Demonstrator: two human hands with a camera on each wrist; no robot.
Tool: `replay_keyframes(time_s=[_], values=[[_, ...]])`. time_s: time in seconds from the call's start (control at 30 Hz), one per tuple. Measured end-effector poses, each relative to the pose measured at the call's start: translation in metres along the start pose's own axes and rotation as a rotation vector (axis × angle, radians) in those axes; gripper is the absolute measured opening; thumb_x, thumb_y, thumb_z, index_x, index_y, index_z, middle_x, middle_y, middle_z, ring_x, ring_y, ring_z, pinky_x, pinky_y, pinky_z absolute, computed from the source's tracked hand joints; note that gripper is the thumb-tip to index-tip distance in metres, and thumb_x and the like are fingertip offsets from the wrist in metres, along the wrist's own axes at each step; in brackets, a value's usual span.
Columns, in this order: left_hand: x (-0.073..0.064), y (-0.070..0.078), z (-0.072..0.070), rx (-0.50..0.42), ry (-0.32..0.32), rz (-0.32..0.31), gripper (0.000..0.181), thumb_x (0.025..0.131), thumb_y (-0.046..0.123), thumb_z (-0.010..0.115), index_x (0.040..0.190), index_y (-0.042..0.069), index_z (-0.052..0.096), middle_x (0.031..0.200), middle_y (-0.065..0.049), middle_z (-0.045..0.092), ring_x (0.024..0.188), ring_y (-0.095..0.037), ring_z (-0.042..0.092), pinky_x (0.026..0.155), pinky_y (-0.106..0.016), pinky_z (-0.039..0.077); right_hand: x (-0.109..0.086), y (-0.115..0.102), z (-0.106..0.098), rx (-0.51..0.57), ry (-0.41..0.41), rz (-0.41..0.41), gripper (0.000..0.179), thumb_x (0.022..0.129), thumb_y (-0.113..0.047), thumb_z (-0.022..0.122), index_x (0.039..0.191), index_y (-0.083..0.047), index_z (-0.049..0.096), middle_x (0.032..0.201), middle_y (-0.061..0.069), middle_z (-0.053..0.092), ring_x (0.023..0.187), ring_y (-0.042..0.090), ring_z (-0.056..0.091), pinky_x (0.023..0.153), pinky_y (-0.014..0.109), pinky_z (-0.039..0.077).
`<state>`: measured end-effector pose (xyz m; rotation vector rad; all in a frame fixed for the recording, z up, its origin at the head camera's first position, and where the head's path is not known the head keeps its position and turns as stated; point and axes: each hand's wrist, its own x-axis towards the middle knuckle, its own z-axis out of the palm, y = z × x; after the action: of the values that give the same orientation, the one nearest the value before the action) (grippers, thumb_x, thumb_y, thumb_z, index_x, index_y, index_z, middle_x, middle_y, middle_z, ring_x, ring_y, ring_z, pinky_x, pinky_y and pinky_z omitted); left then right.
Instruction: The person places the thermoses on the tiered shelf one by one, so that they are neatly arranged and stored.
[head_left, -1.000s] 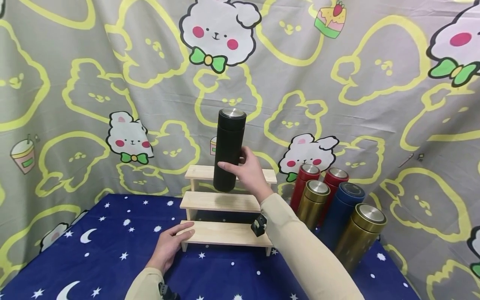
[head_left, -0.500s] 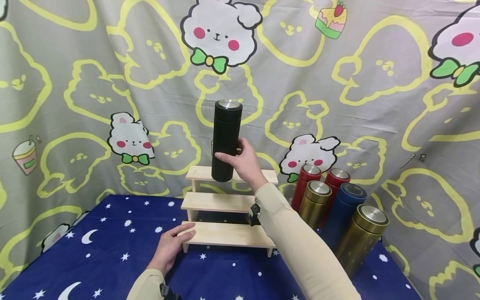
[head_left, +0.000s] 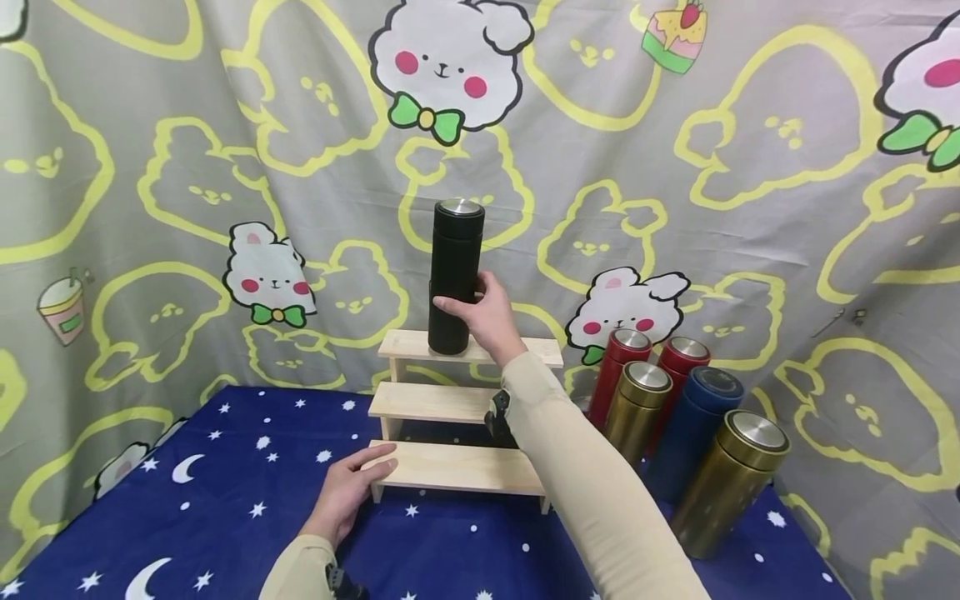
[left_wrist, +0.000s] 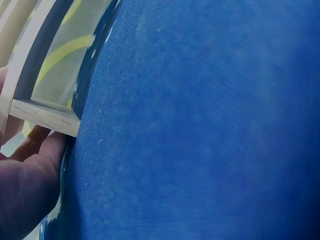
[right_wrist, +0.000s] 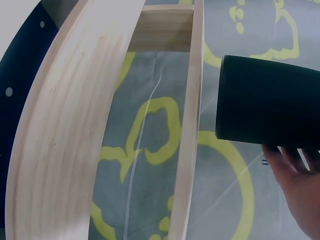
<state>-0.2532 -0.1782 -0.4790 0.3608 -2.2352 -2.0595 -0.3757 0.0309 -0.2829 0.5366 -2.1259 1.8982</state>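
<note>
My right hand point(head_left: 487, 315) grips a black thermos flask point(head_left: 454, 267) with a steel-topped lid, thumb across its front. The flask stands upright, its base overlapping the top shelf of a three-tier wooden step stand point(head_left: 525, 350) in the head view. A narrow gap shows between its base point(right_wrist: 265, 100) and the top board's edge point(right_wrist: 187, 150) in the right wrist view. At the stand's lower left end, my left hand point(head_left: 347, 492) holds the bottom step. Its fingers point(left_wrist: 50, 147) come around beside the stand's leg point(left_wrist: 47, 116) in the left wrist view.
Right of the stand is a group of flasks: red ones point(head_left: 619, 367), gold ones point(head_left: 735, 483) and a blue one point(head_left: 693, 425). A dark blue star-patterned cloth point(head_left: 247, 475) covers the table. A grey cartoon curtain point(head_left: 337, 192) hangs close behind the stand.
The black flask has risen from in front of the top shelf to over it, carried by my right hand. My left hand stays on the bottom step. The head view has shifted slightly.
</note>
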Motion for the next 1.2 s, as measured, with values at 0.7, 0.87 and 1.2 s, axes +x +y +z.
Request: replay_keyframes(time_s=[0.7,0.87,1.2], values=[[-0.002,-0.002,0.002,-0.031,-0.001,-0.022,0.041,0.081,0.018,0.081,0.118,0.002,0.071,0.139,-0.023,0.050,0.102,-0.024,0.061,0.083,-0.030,0.049,0.007,0.013,0.005,-0.123,-0.001,0.009,0.061,0.080,-0.024,0.083,0.129,-0.005,0.051,0.117,0.009,0.058,0.105,0.024,0.058,0.092,0.041,0.049],[-0.001,-0.001,0.002,-0.033,-0.007,-0.017,0.042,0.082,0.018,0.080,0.119,0.001,0.071,0.139,-0.024,0.050,0.106,-0.026,0.061,0.089,-0.034,0.049,0.009,0.012,0.004,-0.135,-0.008,0.018,0.063,0.081,-0.026,0.082,0.131,-0.005,0.050,0.118,0.010,0.058,0.105,0.025,0.057,0.093,0.042,0.049],[-0.001,0.000,0.003,-0.016,-0.007,-0.009,0.042,0.082,0.019,0.080,0.119,0.001,0.071,0.139,-0.025,0.050,0.107,-0.027,0.060,0.094,-0.040,0.049,0.010,0.012,0.004,-0.113,-0.007,0.040,0.061,0.083,-0.023,0.080,0.132,-0.003,0.049,0.118,0.011,0.057,0.106,0.026,0.057,0.094,0.042,0.048]])
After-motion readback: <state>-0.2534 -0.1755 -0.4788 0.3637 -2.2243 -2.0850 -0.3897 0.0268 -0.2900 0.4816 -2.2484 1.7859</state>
